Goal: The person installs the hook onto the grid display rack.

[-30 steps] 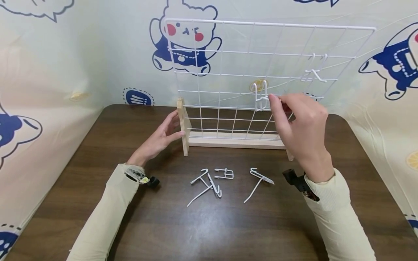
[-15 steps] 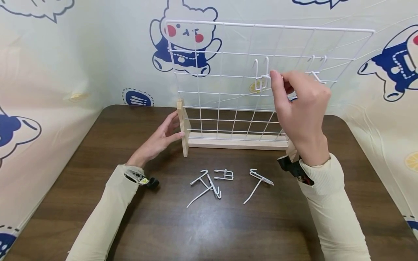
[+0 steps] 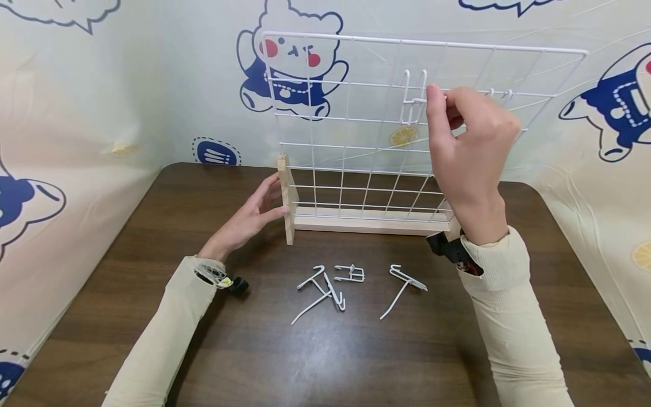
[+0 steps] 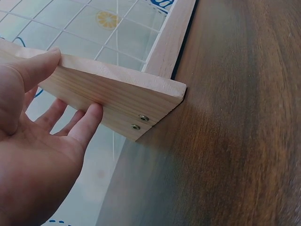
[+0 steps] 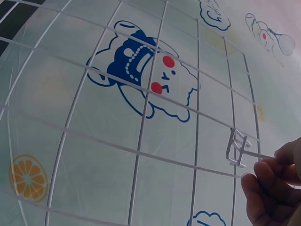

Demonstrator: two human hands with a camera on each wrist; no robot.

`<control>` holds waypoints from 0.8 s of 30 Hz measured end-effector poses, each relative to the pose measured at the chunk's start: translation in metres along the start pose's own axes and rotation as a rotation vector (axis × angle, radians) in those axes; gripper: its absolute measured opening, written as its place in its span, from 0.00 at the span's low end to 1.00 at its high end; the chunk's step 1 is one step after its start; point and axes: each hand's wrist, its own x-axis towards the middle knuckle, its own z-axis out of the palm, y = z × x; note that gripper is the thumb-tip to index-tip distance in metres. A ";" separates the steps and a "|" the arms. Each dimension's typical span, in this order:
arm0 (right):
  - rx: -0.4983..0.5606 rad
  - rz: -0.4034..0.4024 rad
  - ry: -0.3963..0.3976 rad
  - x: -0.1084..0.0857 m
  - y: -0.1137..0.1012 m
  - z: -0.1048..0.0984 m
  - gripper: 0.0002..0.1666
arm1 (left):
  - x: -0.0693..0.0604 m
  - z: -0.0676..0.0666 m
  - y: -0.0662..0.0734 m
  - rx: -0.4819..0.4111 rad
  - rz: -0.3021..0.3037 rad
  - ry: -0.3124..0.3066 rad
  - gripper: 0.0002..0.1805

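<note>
A white wire grid [image 3: 347,117] stands in a wooden base [image 3: 371,221]. My right hand [image 3: 473,152] pinches the prong of a white double hook [image 3: 414,102] at the grid's upper rows; in the right wrist view the hook [image 5: 238,147] lies close to the wires, and whether it touches them I cannot tell. My left hand [image 3: 249,217] rests on the wooden side piece [image 3: 286,198]; the left wrist view shows the thumb on the front edge of that board [image 4: 113,94] and the fingertips against its outer face.
On the brown table [image 3: 254,350], in front of the base, lie several loose white hooks: tangled ones [image 3: 325,291], a small one [image 3: 351,273] and one at the right [image 3: 407,280]. Another hook [image 3: 499,94] hangs on the grid's right side, partly behind my right hand.
My right hand has moved up with the pinched hook, from the grid's middle rows to its upper rows. My left hand has stayed at the side piece.
</note>
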 end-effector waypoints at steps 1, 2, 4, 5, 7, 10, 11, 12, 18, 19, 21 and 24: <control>-0.011 0.008 -0.011 0.000 0.000 0.001 0.25 | 0.000 0.000 0.000 -0.003 0.001 0.000 0.42; -0.023 0.018 -0.023 0.000 0.001 0.001 0.25 | 0.001 0.000 -0.001 -0.004 0.003 -0.001 0.42; -0.041 0.035 -0.048 -0.001 0.002 0.003 0.24 | 0.001 0.000 -0.002 -0.004 0.006 -0.003 0.42; -0.046 0.042 -0.057 -0.001 0.002 0.003 0.24 | 0.001 0.000 -0.002 0.000 0.008 -0.006 0.43; -0.045 0.043 -0.065 -0.003 0.002 0.004 0.23 | 0.001 0.000 -0.003 0.001 0.009 -0.004 0.43; -0.033 0.030 -0.081 -0.008 0.002 0.004 0.23 | 0.000 -0.001 -0.003 -0.002 0.008 -0.001 0.42; -0.029 0.023 -0.094 -0.011 0.003 0.004 0.23 | 0.000 0.000 -0.003 -0.004 0.008 0.002 0.42; -0.026 0.015 -0.108 -0.015 0.004 0.004 0.23 | 0.000 0.000 -0.003 -0.007 0.006 0.004 0.42; -0.023 -0.035 -0.203 -0.045 0.016 0.002 0.22 | 0.001 0.001 -0.003 -0.001 0.004 -0.003 0.42; -0.025 -0.040 -0.215 -0.049 0.017 0.001 0.21 | 0.001 0.001 -0.003 0.001 0.003 -0.002 0.42; -0.025 -0.042 -0.232 -0.056 0.019 0.000 0.21 | 0.001 0.001 -0.002 0.001 0.003 0.002 0.42; -0.021 -0.049 -0.257 -0.064 0.021 -0.003 0.20 | 0.000 0.000 -0.002 0.002 -0.001 0.009 0.42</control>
